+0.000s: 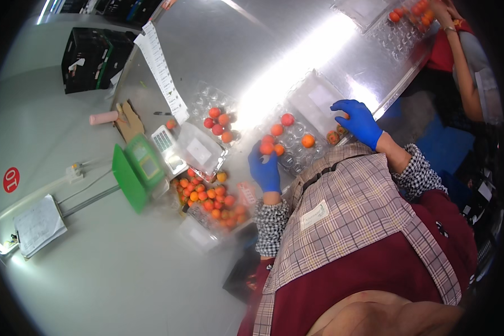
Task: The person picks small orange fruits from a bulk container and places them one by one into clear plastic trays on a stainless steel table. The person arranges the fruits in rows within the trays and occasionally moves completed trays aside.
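Observation:
My left hand (265, 170), in a blue glove, has finger and thumb around a red tomato (266, 148) at the left edge of a clear plastic clamshell tray (294, 161). Other red and orange tomatoes sit in the tray's round hollows, among them an orange one (308, 141). My right hand (359, 124), also gloved in blue, is spread above the near right corner of the clamshell's lid (315, 98). A bit of orange fruit shows between its thumb and fingers, partly hidden. Below them lie two greenish-red tomatoes (332, 137).
A second clamshell tray (210, 94) holds several tomatoes. Left of me are a heap of tomatoes (210, 199), a closed clamshell (199, 149), a white scale (168, 149) and a green box (136, 172). A label strip (164, 77) crosses the metal table. A co-worker's hands (443, 12) handle tomatoes.

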A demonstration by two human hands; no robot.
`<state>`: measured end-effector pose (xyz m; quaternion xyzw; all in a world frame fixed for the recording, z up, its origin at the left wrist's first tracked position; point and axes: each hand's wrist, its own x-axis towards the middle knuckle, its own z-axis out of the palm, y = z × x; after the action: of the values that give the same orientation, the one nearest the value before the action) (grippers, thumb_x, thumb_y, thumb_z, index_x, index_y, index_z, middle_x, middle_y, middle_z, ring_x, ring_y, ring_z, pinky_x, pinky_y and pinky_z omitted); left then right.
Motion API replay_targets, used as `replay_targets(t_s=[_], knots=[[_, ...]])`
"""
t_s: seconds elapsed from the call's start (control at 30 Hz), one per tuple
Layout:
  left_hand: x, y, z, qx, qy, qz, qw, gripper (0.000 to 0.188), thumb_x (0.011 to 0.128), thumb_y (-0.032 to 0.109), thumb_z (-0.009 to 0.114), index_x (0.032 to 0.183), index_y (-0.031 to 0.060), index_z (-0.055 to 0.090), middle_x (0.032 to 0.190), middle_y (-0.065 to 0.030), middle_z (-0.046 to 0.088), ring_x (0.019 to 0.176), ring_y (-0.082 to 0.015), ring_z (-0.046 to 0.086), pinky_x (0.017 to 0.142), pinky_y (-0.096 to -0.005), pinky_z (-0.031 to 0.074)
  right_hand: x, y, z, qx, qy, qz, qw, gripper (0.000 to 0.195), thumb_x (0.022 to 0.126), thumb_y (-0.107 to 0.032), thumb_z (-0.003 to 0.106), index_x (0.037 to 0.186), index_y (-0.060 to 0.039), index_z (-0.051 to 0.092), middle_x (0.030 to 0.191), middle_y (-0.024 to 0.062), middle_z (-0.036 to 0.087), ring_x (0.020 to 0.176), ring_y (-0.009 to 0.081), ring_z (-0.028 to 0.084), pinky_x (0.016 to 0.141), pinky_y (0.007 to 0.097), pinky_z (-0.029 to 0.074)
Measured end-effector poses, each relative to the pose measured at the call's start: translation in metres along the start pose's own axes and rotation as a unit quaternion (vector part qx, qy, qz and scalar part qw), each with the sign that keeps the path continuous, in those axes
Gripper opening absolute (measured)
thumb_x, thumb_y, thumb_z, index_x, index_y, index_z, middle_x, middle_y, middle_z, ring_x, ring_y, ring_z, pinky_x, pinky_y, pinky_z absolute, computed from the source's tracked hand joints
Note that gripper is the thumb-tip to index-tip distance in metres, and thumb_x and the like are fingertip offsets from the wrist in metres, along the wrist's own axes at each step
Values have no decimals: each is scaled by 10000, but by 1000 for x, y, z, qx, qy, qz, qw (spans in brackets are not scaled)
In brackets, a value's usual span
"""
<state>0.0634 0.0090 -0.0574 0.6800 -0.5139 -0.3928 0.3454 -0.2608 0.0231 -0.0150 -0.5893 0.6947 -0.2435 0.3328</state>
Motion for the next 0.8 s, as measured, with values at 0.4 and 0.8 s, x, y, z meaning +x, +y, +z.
replay_targets(t_s=[0.4, 0.8], knots=[[7, 7, 42, 220, -20, 274, 936, 162, 822, 178, 727, 928, 70, 671, 856, -163, 646, 794, -376, 626, 705, -484, 494, -17, 22, 4, -190, -79, -59, 977, 470, 767, -204, 784, 1206, -66, 690, 1583, 132, 395, 1514, 388, 251, 1127, 511, 367], [-8, 59, 36, -49, -133, 150, 979, 466, 880, 137, 735, 1326, 70, 620, 1223, -144, 654, 1118, -283, 640, 940, -376, 515, -1, -9, -10, 363, -172, 134, 906, 396, 938, -364, 675, 1158, -38, 717, 1424, 112, 576, 1347, 236, 497, 1004, 346, 470]])
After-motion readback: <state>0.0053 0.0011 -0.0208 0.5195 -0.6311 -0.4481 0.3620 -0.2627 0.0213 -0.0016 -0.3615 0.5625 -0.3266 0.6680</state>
